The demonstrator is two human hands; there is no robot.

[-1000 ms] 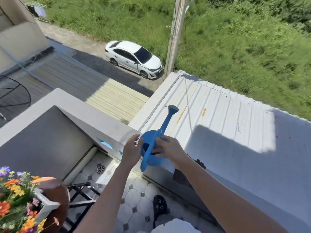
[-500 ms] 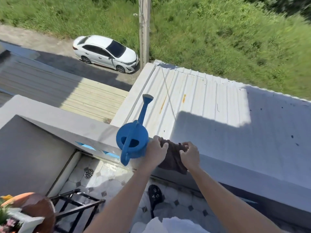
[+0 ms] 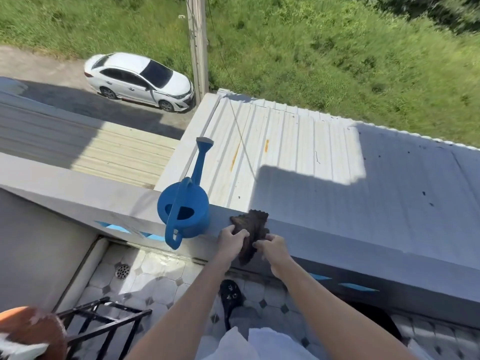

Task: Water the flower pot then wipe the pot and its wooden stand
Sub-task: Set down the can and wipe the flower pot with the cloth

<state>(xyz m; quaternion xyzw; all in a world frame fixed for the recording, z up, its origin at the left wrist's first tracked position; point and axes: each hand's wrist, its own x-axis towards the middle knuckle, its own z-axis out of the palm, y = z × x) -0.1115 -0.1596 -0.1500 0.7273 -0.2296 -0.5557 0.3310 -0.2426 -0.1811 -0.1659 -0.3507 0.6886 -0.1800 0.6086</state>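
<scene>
A blue watering can (image 3: 185,210) stands by itself on the grey balcony ledge (image 3: 337,240), spout pointing away. Just right of it a dark brown cloth (image 3: 253,224) lies over the ledge edge. My left hand (image 3: 231,239) pinches its left side and my right hand (image 3: 272,246) grips its lower right part. At the bottom left corner, a brown rounded wooden stand (image 3: 31,326) shows in part, with a white pot edge (image 3: 20,349) below it; the flowers are out of frame.
A black metal rack (image 3: 104,320) stands on the tiled balcony floor (image 3: 155,279) near a round drain (image 3: 122,271). My black shoe (image 3: 230,294) is below the ledge. Beyond the ledge lie a corrugated roof (image 3: 298,152), a pole and a white car.
The watering can was set down on the ledge and both hands left it. They moved right and took hold of the dark cloth, now lifting it slightly off the ledge.
</scene>
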